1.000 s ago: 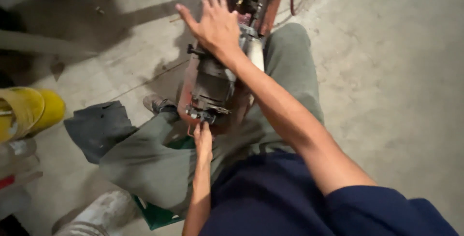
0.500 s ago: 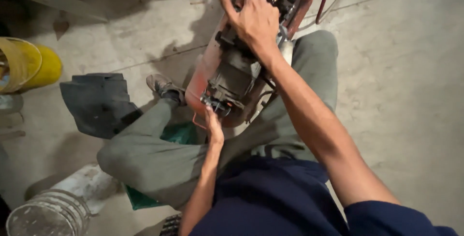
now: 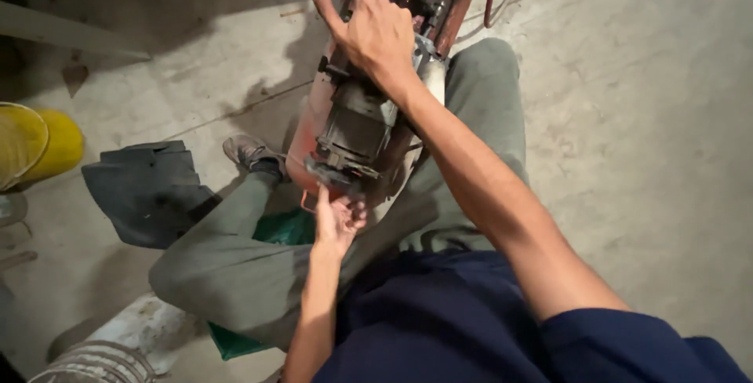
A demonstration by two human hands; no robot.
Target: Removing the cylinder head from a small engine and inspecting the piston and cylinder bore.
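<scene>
I'm pressing my right hand (image 3: 379, 32), fingers spread, flat on top of the motor (image 3: 354, 128) at upper centre; my left hand (image 3: 337, 218) is cupping loosely w/ fingertips touching its lower end, gripping nothing

Grey concrete floor (image 3: 643, 140), stained, with shadows at upper left

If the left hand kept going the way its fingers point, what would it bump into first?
Almost at once, the near end of the grey motor. The left hand points up at it, fingertips already at or just under its dark end piece; whether they actually touch is hard to tell.
</scene>
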